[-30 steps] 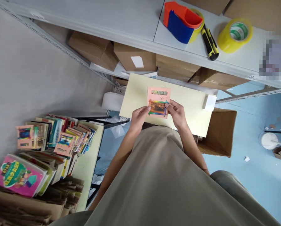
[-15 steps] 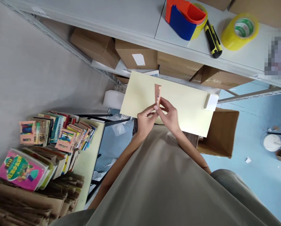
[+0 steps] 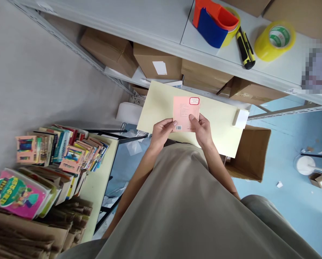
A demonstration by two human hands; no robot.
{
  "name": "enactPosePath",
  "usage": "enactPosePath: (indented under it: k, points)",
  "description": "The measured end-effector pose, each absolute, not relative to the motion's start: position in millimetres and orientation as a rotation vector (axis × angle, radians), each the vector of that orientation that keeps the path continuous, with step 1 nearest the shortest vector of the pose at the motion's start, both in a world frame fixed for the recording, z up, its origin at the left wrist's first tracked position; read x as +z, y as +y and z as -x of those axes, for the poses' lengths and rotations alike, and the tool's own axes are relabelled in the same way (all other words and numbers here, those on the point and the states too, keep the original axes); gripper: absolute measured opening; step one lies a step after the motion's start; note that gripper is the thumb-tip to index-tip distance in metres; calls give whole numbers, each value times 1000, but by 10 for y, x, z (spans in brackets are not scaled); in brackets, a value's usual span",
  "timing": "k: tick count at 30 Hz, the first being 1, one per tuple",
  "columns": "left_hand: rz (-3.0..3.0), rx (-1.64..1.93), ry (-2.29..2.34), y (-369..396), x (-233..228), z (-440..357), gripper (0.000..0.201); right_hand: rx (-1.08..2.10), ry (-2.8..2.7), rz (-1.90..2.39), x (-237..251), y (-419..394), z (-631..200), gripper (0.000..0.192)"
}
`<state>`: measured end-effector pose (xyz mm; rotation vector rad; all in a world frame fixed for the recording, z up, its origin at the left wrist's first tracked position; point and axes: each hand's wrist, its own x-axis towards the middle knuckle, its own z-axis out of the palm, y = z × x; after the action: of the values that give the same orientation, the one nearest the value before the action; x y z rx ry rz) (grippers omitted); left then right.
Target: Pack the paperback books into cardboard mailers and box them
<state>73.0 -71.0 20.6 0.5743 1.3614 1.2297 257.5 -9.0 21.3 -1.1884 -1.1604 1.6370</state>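
Currently your left hand (image 3: 162, 130) and right hand (image 3: 201, 128) pinch the thin pink book (image 3: 186, 113) back-cover-up between them, above the pale-yellow worktop (image 3: 220, 118), not yet set down.

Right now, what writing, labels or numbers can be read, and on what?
Pink book, held by left hand and right hand: barcode, red-framed sticker, print, all too small to read.
Yellow tape roll: green core print, blurred.
Pink-green book: title unreadable.
Box label: blank.
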Motion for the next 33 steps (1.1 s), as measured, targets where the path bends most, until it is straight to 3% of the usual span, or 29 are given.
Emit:
enactPosePath:
  k: [5, 12, 16, 21, 27, 33]
  points:
    - [-636, 1352, 1504, -744, 196, -770, 62, 1382, -1260, 1287, 214, -90, -2596, 77]
    - [-1204, 1376, 1570, -833, 399, -984, 31, 1579, -1265, 1161, 415, -210, -2388, 71]
    - [-1377, 1322, 1544, -805, 354, -897, 41, 1514, -1213, 1204, 353, -102, -2473, 57]
    - [-1090, 1316, 1560, -658, 193, -576, 67, 1671, -1214, 1141, 306, 29, -2687, 52]
    - [-972, 1256, 1357, -606, 182, -428, 56, 1789, -1254, 1063, 319, -8, -2675, 53]
    - [-1304, 1409, 1414, -622, 205, -293, 34, 1601, -1414, 936, 348, 38, -2634, 44]
